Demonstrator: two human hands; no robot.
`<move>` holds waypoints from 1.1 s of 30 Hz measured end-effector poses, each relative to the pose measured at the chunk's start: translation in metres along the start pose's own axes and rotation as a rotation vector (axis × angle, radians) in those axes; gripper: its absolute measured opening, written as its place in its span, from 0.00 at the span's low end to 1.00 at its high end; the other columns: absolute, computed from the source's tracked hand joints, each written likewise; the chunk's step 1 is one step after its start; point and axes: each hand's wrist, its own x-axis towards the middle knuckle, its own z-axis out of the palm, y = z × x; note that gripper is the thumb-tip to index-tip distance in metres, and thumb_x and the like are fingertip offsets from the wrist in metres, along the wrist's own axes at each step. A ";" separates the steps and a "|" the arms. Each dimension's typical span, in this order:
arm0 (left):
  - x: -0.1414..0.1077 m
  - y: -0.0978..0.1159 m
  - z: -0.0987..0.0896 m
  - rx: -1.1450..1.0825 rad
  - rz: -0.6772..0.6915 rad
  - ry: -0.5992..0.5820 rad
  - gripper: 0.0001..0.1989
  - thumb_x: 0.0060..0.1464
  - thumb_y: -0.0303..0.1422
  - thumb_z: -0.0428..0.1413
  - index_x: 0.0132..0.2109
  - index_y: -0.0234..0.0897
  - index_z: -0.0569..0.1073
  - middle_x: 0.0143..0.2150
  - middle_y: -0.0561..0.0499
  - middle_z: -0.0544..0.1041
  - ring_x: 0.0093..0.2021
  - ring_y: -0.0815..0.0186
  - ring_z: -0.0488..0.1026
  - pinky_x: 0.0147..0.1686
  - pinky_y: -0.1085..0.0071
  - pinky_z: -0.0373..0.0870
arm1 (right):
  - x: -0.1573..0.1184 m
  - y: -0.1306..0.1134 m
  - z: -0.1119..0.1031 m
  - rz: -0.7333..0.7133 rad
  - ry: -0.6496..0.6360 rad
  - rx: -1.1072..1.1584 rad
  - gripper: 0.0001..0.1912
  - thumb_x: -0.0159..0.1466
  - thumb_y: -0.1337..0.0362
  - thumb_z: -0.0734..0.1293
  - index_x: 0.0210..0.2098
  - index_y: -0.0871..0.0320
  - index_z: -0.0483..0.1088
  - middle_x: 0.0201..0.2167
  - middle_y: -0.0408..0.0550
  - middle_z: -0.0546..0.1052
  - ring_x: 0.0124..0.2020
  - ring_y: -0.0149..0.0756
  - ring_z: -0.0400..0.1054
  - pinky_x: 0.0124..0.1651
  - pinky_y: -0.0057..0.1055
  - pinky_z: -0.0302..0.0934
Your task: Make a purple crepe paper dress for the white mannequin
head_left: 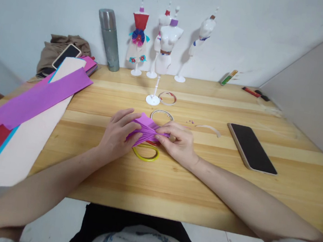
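Both hands meet over the middle of the table on a piece of purple crepe paper, which is gathered into narrow folds. My right hand pinches the bunched right end between thumb and fingers. My left hand grips the wider left side, thumb in front and fingers behind. Under the paper lies a pair of scissors with a yellow handle loop; the rest of it is mostly hidden. Just behind the hands is a roll of tape, partly covered by them.
Several white mannequins stand at the back beside a steel thermos. Another tape roll lies by the front mannequin's base. A phone rests at right. Long purple paper strips cover the left side. A glue tube leans on the wall.
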 end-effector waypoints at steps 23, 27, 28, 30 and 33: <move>-0.001 -0.003 0.001 0.066 0.037 0.042 0.04 0.60 0.30 0.57 0.37 0.40 0.77 0.51 0.45 0.80 0.58 0.56 0.72 0.56 0.53 0.71 | 0.000 -0.001 0.000 -0.029 -0.024 -0.004 0.04 0.62 0.69 0.70 0.32 0.54 0.77 0.28 0.46 0.79 0.30 0.34 0.73 0.34 0.33 0.69; -0.002 -0.002 0.001 0.059 0.037 0.050 0.03 0.59 0.31 0.58 0.38 0.40 0.77 0.51 0.45 0.80 0.58 0.56 0.72 0.56 0.54 0.71 | 0.000 -0.001 0.000 -0.005 -0.045 -0.015 0.04 0.62 0.69 0.70 0.31 0.54 0.77 0.28 0.46 0.79 0.30 0.34 0.73 0.34 0.33 0.69; -0.001 -0.002 0.001 0.059 0.042 0.054 0.03 0.59 0.31 0.58 0.38 0.40 0.77 0.51 0.45 0.80 0.58 0.56 0.72 0.56 0.54 0.72 | 0.000 -0.001 0.000 -0.004 -0.048 -0.016 0.04 0.62 0.68 0.70 0.32 0.54 0.77 0.29 0.46 0.79 0.30 0.34 0.73 0.34 0.33 0.69; -0.001 -0.002 0.000 0.054 0.064 0.071 0.03 0.59 0.30 0.58 0.39 0.39 0.77 0.51 0.45 0.80 0.57 0.56 0.72 0.56 0.55 0.72 | 0.000 -0.001 0.000 -0.026 -0.043 -0.013 0.04 0.62 0.69 0.70 0.32 0.55 0.76 0.28 0.46 0.79 0.30 0.34 0.73 0.33 0.32 0.69; 0.000 0.000 0.000 0.042 0.128 0.087 0.04 0.60 0.29 0.57 0.42 0.38 0.75 0.50 0.44 0.80 0.56 0.56 0.73 0.55 0.56 0.71 | 0.001 -0.001 0.000 -0.061 -0.031 -0.011 0.04 0.62 0.70 0.70 0.32 0.55 0.76 0.28 0.46 0.79 0.30 0.33 0.74 0.33 0.30 0.69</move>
